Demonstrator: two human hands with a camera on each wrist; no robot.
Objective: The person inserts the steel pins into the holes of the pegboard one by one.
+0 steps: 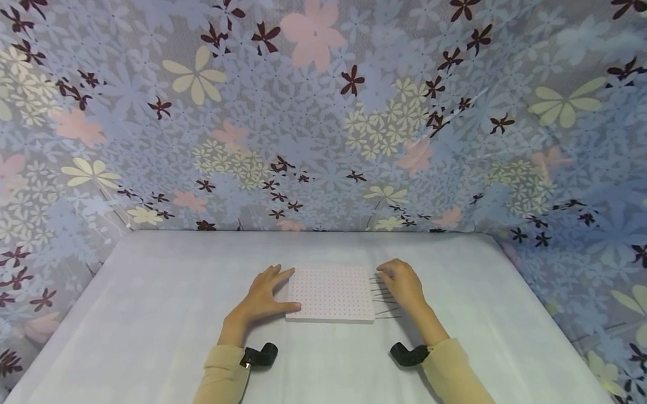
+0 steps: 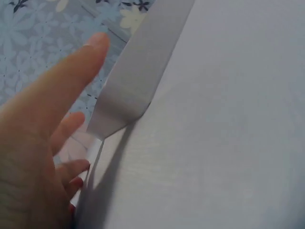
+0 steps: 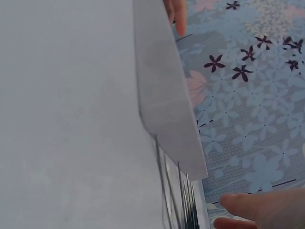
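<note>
A flat white board [image 1: 331, 294] with rows of small dots or holes lies on the white surface. My left hand [image 1: 259, 297] is at its left side, fingers spread and thumb over the near left corner. In the left wrist view the left thumb [image 2: 78, 71] stretches out straight. Several thin dark wires or needles [image 3: 189, 205] lie side by side at the board's right edge; whether they run under it is unclear. Beside them is my right hand [image 1: 405, 286], fingers slightly bent. The right wrist view shows nothing between its visible fingers.
The white-covered table [image 1: 159, 335] extends around the board on all sides. Flower-patterned fabric [image 1: 319, 134] hangs behind it and along both sides. A black wrist camera [image 1: 262, 355] sits on the left cuff, another black wrist camera [image 1: 407, 354] on the right cuff.
</note>
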